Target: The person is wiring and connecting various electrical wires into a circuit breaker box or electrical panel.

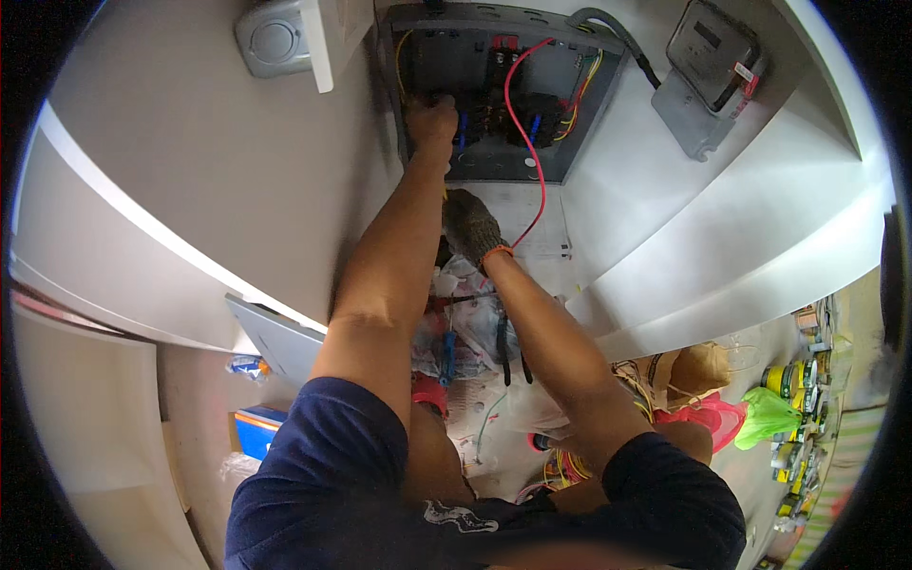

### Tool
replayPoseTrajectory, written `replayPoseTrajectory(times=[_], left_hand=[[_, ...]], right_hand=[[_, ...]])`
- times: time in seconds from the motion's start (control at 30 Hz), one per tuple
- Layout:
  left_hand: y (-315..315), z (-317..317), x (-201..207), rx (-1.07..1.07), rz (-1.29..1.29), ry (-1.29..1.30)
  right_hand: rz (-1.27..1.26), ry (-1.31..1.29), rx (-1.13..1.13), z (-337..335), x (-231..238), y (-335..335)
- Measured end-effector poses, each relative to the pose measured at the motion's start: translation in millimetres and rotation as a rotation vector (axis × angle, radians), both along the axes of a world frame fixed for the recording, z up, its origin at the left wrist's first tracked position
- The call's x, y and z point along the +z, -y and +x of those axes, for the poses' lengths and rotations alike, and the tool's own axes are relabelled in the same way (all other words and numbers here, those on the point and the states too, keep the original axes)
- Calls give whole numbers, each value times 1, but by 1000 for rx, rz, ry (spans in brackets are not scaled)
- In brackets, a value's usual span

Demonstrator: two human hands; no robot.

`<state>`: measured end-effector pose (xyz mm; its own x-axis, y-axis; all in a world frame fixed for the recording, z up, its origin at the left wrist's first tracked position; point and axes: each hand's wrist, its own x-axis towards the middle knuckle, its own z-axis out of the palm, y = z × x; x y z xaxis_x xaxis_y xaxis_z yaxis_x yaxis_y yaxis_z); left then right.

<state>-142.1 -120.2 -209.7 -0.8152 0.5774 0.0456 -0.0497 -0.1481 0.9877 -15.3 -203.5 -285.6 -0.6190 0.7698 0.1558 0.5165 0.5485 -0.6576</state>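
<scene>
My bare left hand (pixel 432 122) is inside the grey electrical box (pixel 598 100), at the left end of its black breakers (pixel 539 123) with blue parts. Its fingers are curled, and what they hold is hidden. My right hand (pixel 469 223), in a dark knitted glove, is just below the box's lower edge, closed. A short yellow piece (pixel 445 192) shows beside its fingers, too small to name. A red wire (pixel 518 119) loops out of the box and hangs down past my right wrist. Thin yellow and red wires (pixel 579 100) run along the box's right side.
White cabinet walls stand close on both sides. An electricity meter (pixel 708 71) hangs at right, a grey round-faced fixture (pixel 274 40) at upper left. Below my arms lie a blue-handled screwdriver (pixel 448 356), black-handled pliers (pixel 503 347) and plastic bags. Wire coils (pixel 567 470) and several tins (pixel 784 380) are lower right.
</scene>
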Motion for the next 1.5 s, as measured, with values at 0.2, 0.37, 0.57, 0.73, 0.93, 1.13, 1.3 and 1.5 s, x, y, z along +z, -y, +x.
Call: replayPoseTrajectory(times=[0.2, 0.37, 0.57, 0.73, 0.93, 1.13, 1.3, 1.5], left_hand=[[-8, -1, 29, 62, -110, -673], [-32, -8, 67, 169, -161, -1091], [-40, -11, 58, 112, -143, -1154], [-44, -13, 51, 59, -251, -1085], [-55, -25, 52, -64, -508, -1205], [-57, -26, 44, 172, -355, -1364], [-41, -24, 46, 365, -234, -1361], [-44, 17, 43, 272, 150, -1441]], right_hand=[[97, -3, 98, -12, 16, -2], [150, 64, 168, -20, 5, 0], [259, 170, 285, -26, -33, -6], [269, 132, 287, -33, -51, 5], [334, -49, 271, -28, -34, 6], [-80, -176, 127, 1, -2, 25], [-265, -229, 25, 42, 2, 50], [-114, -158, -53, 55, -3, 47]])
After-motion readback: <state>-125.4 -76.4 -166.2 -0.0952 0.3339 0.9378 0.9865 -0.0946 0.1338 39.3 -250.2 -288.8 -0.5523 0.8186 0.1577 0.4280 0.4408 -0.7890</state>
